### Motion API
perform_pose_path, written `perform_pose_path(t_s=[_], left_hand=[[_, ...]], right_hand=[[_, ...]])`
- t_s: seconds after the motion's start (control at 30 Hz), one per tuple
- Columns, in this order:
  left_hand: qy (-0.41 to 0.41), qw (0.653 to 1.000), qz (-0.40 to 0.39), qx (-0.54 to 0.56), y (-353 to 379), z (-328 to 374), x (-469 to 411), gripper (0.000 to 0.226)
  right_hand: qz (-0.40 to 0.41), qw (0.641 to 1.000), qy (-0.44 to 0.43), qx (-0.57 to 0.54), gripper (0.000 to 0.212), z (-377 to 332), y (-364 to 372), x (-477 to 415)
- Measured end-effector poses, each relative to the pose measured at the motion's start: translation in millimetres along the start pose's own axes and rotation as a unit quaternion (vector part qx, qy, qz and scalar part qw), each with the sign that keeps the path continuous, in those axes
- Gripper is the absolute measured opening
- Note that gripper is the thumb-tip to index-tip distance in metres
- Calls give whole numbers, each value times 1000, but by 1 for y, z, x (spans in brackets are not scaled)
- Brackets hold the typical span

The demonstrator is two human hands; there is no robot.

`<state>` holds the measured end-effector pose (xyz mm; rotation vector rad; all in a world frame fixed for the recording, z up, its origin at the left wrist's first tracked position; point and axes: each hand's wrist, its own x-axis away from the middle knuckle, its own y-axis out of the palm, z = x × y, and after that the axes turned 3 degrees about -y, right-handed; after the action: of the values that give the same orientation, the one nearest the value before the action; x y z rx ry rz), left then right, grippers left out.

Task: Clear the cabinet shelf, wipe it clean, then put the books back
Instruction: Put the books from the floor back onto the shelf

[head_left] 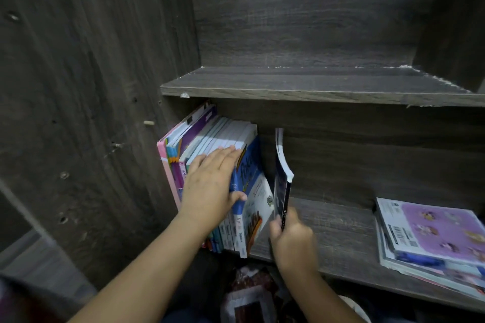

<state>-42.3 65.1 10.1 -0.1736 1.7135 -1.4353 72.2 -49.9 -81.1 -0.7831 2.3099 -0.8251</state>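
Observation:
A row of upright books (pixel 210 136) leans against the left wall of the dark wooden cabinet's lower shelf (pixel 338 231). My left hand (pixel 210 181) lies flat over the tops and spines of that row, thumb on the blue and white outermost book (pixel 253 191). My right hand (pixel 291 241) grips the lower spine of a thin dark book (pixel 282 186), held upright just right of the row, its pages bending at the top.
A flat stack of books (pixel 430 233) with a purple cover on top lies at the shelf's right end. The upper shelf (pixel 315 84) holds nothing visible. Below the shelf edge sits a bag or package (pixel 249 294) in shadow.

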Motion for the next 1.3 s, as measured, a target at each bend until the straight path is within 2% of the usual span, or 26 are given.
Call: perform_pose_path(t_s=[0.13, 0.2, 0.47, 0.57, 0.83, 1.0, 1.07, 1.13, 1.2, 1.3], left_hand=[[-14, 1000, 16, 4, 4, 0, 1, 92], [-16, 1000, 15, -1, 2, 1, 2, 92], [7, 999, -36, 13, -14, -7, -2, 84], [10, 999, -35, 21, -14, -8, -1, 84], [38, 999, -4, 38, -7, -14, 3, 80], [61, 997, 4, 52, -3, -19, 9, 82], [65, 996, 10, 64, 0, -16, 10, 86], [70, 995, 21, 62, 2, -16, 13, 92], [66, 996, 35, 44, 4, -18, 18, 101], [2, 999, 45, -8, 6, -27, 26, 120]], right_hand=[[-3, 1000, -27, -5, 29, 0, -6, 12], [-29, 999, -38, 9, 32, -1, -6, 19], [-81, 990, -109, -36, 45, -7, 7, 33], [-45, 988, -150, 7, 50, -7, 19, 25], [-32, 991, -116, -59, 47, -10, 36, -17], [-80, 984, -135, -83, 53, 0, 43, -37], [-122, 978, -120, -122, 60, 2, 38, -41], [-172, 968, -101, -149, 78, 5, 32, -41], [-231, 963, -80, -116, 100, 8, 31, -37], [-313, 946, -47, -64, 135, 17, 43, -27]])
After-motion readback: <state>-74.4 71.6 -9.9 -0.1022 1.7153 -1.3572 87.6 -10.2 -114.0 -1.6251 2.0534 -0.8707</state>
